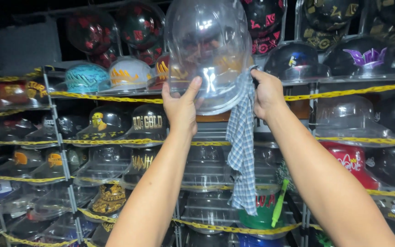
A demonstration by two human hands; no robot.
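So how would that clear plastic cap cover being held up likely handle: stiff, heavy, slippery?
The clear cap cover probably holds its shape: its dome stays rounded though gripped only at the lower edge by the left hand. It seems light, held overhead with fingertips. Its glossy surface looks slippery, and thin walls may flex or crack if squeezed. The checked cloth in the right hand hangs limp.

Clear plastic cap-shaped display cover was held up high in front of the shelves, dome up, open side down, slightly tilted, glare on its surface. Blue-and-white checked cloth was pressed to the cover's lower right edge and hung straight down from there, loose, its end free.
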